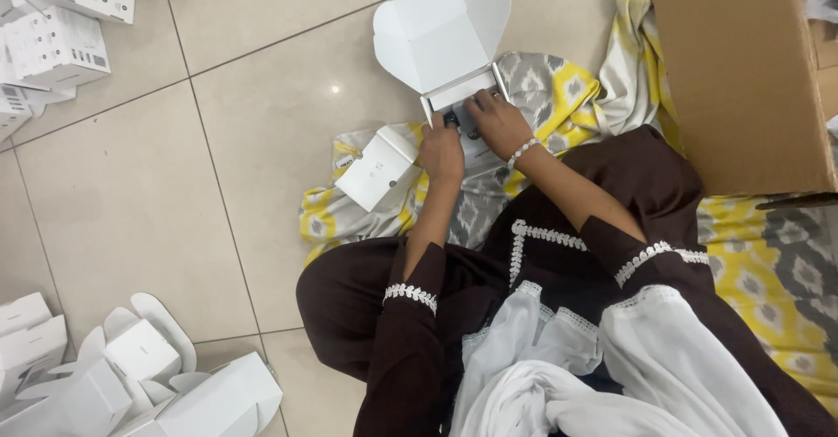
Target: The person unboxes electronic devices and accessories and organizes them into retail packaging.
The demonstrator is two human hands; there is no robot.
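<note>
An open white carton box (pixel 445 40) rests on a yellow and grey patterned cloth (pixel 559 96), its lid flaps standing up. My left hand (pixel 441 151) grips the box's near left edge. My right hand (pixel 497 121), with a white bead bracelet on the wrist, presses down into the box on a dark item that is mostly hidden by my fingers. A side flap of white card (pixel 377 168) lies spread to the left of my left hand. Dark brown sleeves with white lace trim cover both arms.
A large brown cardboard box (pixel 742 70) stands at the right. Closed white boxes (pixel 57 40) are stacked at the top left. Several unfolded white boxes (pixel 144 371) lie at the bottom left on the beige tiled floor (pixel 131 210). White fabric (pixel 567 367) lies in my lap.
</note>
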